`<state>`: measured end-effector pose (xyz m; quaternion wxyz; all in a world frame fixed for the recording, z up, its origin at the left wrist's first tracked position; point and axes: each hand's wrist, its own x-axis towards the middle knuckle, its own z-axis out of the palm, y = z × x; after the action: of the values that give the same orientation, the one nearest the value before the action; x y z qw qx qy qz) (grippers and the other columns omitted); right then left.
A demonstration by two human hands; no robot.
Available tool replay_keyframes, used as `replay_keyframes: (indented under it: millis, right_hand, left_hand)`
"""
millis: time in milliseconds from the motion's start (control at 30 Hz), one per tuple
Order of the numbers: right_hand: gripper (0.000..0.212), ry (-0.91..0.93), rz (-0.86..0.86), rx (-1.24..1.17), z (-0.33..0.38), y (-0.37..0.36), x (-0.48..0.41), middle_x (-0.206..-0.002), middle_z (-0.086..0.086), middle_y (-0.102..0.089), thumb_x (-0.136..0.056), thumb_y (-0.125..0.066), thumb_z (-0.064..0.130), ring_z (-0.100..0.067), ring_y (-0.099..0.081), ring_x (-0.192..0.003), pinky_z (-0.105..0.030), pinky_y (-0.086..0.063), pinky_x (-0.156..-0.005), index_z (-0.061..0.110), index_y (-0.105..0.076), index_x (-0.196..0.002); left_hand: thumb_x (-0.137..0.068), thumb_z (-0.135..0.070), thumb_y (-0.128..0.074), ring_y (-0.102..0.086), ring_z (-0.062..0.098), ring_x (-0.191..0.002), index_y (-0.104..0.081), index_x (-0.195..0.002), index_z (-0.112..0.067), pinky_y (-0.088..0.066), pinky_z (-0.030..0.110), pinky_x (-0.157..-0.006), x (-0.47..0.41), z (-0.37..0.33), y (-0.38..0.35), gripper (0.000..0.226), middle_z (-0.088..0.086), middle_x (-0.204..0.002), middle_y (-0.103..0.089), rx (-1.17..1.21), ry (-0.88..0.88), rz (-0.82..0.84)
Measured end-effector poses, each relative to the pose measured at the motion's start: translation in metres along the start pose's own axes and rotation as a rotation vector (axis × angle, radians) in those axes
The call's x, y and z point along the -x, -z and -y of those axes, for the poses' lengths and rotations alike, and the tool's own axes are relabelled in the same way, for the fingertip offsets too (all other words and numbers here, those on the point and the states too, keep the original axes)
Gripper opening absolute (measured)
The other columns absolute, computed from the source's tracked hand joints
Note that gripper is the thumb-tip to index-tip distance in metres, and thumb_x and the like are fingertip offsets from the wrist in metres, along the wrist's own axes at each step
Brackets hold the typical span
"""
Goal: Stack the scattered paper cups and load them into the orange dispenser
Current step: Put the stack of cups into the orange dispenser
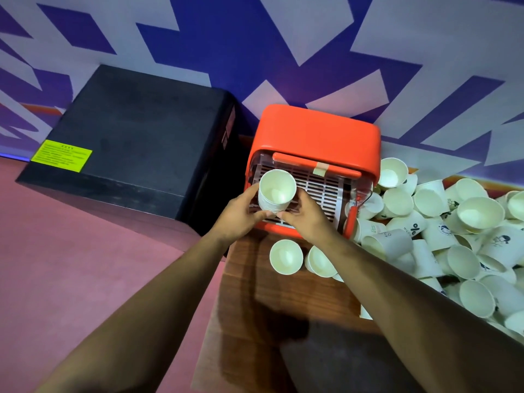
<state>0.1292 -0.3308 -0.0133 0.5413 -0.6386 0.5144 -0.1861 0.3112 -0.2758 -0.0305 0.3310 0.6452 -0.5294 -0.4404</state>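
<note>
One black box (122, 131) with a yellow label sits far left, label text too small to read. Then the left hand (241, 214) wraps around one stack of cups (276, 190) and the right hand (303, 215) pinches its lower end, so the stack sits right between both hands, over the white grille of the one orange dispenser (317, 131). Two loose cups (286, 256) stand on the surface (249, 279) just in front. The pile (453, 222) on the right is way too jumbled to count and runs off frame.
</note>
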Motion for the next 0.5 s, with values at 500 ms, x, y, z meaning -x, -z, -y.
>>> replay_keyframes:
  millis: [500]
  right_hand:
    - [0.046,-0.048,-0.153,0.016,-0.002,0.0,-0.027,-0.113,0.007,-0.065,-0.085,-0.073,0.015,0.0,-0.061,-0.094,-0.013,-0.049,-0.08,0.016,-0.053,-0.127]
  left_hand:
    - [-0.087,-0.019,-0.075,-0.059,0.016,-0.121,-0.057,-0.138,-0.024,-0.047,0.031,-0.104,-0.028,-0.02,-0.013,0.054,0.002,-0.132,-0.064,-0.143,0.005,-0.196]
